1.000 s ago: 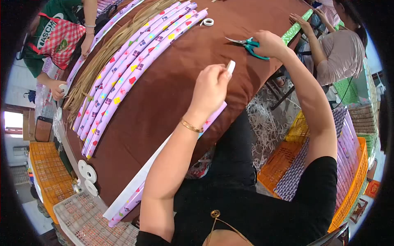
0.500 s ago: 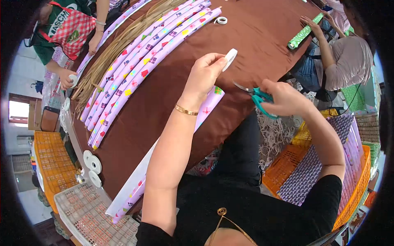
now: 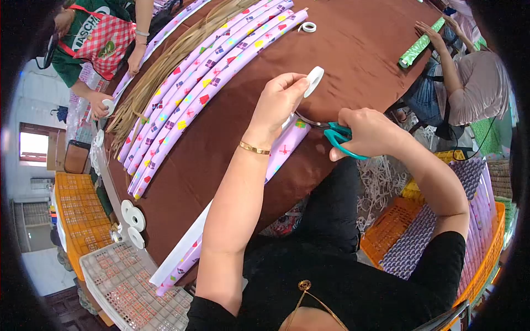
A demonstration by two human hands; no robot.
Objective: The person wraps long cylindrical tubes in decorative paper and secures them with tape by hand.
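My left hand [image 3: 282, 99] pinches a roll of white tape [image 3: 314, 81] between thumb and fingers, held above the brown-covered table. Below that wrist lies a partly rolled sheet of lavender gift-print wrapping paper [image 3: 286, 148], its middle hidden by my forearm. My right hand [image 3: 369, 133] grips teal-handled scissors [image 3: 343, 144], with fingers through the handles. Their blades point left, beside the upper end of the paper roll and under the tape roll. A short pale strip seems to run by the blades, but its ends are hard to make out.
Several finished lavender rolls [image 3: 212, 83] lie beside dried brown strips [image 3: 160, 83]. Tape rolls sit at the table edge [image 3: 134, 219] and far side [image 3: 308, 27]. A co-worker at left holds tape; another at right handles a green roll [image 3: 420, 44]. An orange crate [image 3: 386, 231] stands right.
My right hand has brought the scissors left and in toward the paper roll's end below my left hand. The head view has shifted slightly.
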